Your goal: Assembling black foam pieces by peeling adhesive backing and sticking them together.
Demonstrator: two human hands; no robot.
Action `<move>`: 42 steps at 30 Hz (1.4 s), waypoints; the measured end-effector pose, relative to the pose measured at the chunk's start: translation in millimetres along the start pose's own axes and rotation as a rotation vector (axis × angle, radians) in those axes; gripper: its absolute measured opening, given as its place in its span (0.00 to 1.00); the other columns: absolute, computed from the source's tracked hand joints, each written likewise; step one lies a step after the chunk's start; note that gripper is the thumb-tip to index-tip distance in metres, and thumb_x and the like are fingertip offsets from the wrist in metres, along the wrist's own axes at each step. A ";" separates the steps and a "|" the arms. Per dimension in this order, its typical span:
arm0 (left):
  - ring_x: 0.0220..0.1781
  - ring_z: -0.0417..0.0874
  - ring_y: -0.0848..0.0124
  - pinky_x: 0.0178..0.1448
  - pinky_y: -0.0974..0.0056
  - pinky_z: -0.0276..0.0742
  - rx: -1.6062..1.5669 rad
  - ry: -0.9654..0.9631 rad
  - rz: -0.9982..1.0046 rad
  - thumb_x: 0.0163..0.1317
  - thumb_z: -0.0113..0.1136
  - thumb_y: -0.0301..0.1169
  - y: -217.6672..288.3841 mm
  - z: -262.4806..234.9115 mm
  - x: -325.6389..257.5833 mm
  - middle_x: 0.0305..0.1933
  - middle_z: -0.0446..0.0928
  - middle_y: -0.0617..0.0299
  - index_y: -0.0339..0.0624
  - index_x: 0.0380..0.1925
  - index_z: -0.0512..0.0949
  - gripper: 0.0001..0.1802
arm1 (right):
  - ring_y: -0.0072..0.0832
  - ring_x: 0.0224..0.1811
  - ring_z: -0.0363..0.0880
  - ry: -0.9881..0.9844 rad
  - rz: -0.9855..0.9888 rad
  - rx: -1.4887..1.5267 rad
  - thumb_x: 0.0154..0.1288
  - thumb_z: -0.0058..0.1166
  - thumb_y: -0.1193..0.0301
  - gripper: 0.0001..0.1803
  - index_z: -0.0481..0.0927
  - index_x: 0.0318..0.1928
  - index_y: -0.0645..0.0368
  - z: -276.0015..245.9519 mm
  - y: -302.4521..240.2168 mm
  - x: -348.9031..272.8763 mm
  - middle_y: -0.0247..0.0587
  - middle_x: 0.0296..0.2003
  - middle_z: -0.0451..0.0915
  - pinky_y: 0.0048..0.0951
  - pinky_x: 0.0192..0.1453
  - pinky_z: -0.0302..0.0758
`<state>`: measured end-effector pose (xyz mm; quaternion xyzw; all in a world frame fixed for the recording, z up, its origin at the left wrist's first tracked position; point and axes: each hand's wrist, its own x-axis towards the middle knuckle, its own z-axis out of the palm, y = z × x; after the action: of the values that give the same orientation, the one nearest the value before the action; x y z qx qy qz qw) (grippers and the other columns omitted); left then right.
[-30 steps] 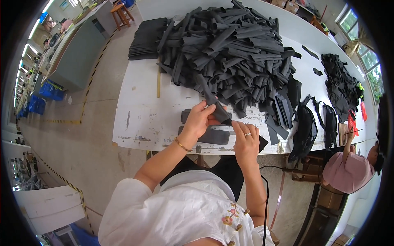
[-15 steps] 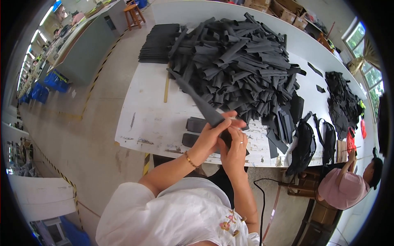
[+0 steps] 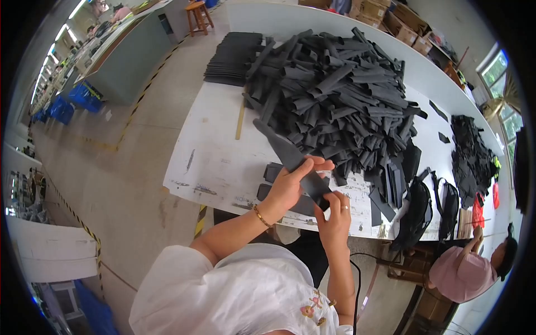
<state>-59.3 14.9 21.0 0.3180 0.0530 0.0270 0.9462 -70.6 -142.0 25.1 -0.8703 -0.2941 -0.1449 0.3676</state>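
Observation:
A long dark grey fabric strip (image 3: 286,152) slants through both my hands above the near edge of the white table (image 3: 212,139). My left hand (image 3: 290,187) is closed on its middle, thumb on top. The near end is pinched between the thumb and fingers of my right hand (image 3: 335,215). The strip's far end points toward a big heap of similar curled dark strips (image 3: 335,95). Partly hidden by my left hand, small dark flat pieces (image 3: 272,172) lie on the table.
A neat stack of dark strips (image 3: 231,56) lies left of the heap, near a thin wooden stick (image 3: 240,120). Flat dark pieces (image 3: 393,184) and black bags (image 3: 414,212) are on the right. Another person (image 3: 463,271) sits at far right. A black cable (image 3: 357,279) hangs beside my right arm.
My right hand has moved away from my left, rightward and nearer to me, pinching the strip's near end. More of the strip shows between my hands. The whole view has shifted slightly.

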 end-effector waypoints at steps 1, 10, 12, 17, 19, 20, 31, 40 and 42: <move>0.57 0.81 0.62 0.62 0.59 0.74 0.016 0.020 0.013 0.71 0.55 0.35 3.5 0.0 -2.7 0.52 0.81 0.50 0.38 0.46 0.79 0.13 | 0.49 0.44 0.77 -0.006 -0.001 0.007 0.53 0.64 0.83 0.19 0.74 0.45 0.60 0.7 -0.3 -1.2 0.50 0.45 0.76 0.42 0.44 0.76; 0.59 0.79 0.62 0.61 0.59 0.75 -0.094 -0.005 -0.112 0.72 0.54 0.36 -17.5 2.5 -15.2 0.55 0.80 0.48 0.36 0.48 0.78 0.14 | 0.45 0.42 0.79 0.023 -0.060 0.052 0.56 0.61 0.84 0.11 0.77 0.39 0.62 7.5 -11.5 11.3 0.47 0.43 0.78 0.39 0.41 0.78; 0.59 0.79 0.61 0.61 0.59 0.75 -0.103 -0.007 -0.121 0.72 0.54 0.36 -18.9 -1.1 -11.4 0.55 0.80 0.48 0.36 0.49 0.78 0.15 | 0.46 0.43 0.78 -0.039 0.010 0.030 0.55 0.62 0.84 0.11 0.76 0.38 0.63 5.4 -6.6 6.8 0.47 0.42 0.78 0.41 0.43 0.76; 0.56 0.81 0.60 0.59 0.58 0.76 -0.184 0.003 -0.029 0.72 0.53 0.35 1.8 1.6 -3.4 0.52 0.81 0.48 0.35 0.53 0.76 0.17 | 0.45 0.41 0.77 -0.070 -0.142 0.016 0.53 0.63 0.83 0.11 0.77 0.38 0.63 -6.6 6.6 5.6 0.48 0.39 0.77 0.42 0.40 0.76; 0.52 0.83 0.58 0.58 0.57 0.77 -0.120 -0.029 0.059 0.72 0.53 0.34 10.9 1.8 1.5 0.49 0.82 0.48 0.34 0.55 0.74 0.18 | 0.44 0.37 0.77 -0.023 -0.209 0.000 0.52 0.63 0.84 0.12 0.76 0.37 0.63 -11.0 5.6 9.2 0.46 0.38 0.76 0.40 0.37 0.76; 0.51 0.84 0.57 0.59 0.55 0.77 -0.086 -0.062 0.045 0.73 0.52 0.35 7.3 6.5 1.9 0.46 0.83 0.49 0.34 0.54 0.74 0.17 | 0.42 0.35 0.76 0.029 -0.265 0.023 0.51 0.63 0.86 0.13 0.76 0.36 0.63 -8.9 4.0 13.4 0.45 0.37 0.76 0.39 0.34 0.75; 0.61 0.78 0.57 0.66 0.55 0.73 -0.124 -0.050 0.015 0.75 0.48 0.37 -16.0 19.3 -15.8 0.46 0.83 0.55 0.41 0.49 0.76 0.13 | 0.40 0.34 0.77 0.067 -0.262 0.079 0.53 0.62 0.84 0.10 0.77 0.35 0.62 -2.9 3.8 18.0 0.41 0.35 0.76 0.38 0.33 0.75; 0.67 0.73 0.56 0.69 0.55 0.70 -0.091 -0.098 -0.031 0.75 0.47 0.38 -18.8 11.9 -11.9 0.52 0.81 0.53 0.40 0.51 0.76 0.15 | 0.41 0.36 0.78 0.050 -0.280 0.064 0.52 0.63 0.84 0.11 0.78 0.36 0.64 -1.3 12.0 20.0 0.43 0.37 0.77 0.37 0.37 0.77; 0.64 0.76 0.59 0.68 0.56 0.70 -0.118 -0.091 -0.055 0.75 0.47 0.39 -19.9 8.8 -10.4 0.54 0.80 0.51 0.39 0.53 0.76 0.17 | 0.41 0.35 0.78 0.055 -0.295 0.047 0.51 0.63 0.85 0.12 0.79 0.38 0.66 -1.2 10.6 19.4 0.43 0.39 0.77 0.35 0.36 0.77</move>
<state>-68.2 -7.1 16.8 0.2608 0.0171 -0.0102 0.9652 -48.8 -140.9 29.2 -0.8043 -0.4119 -0.2142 0.3707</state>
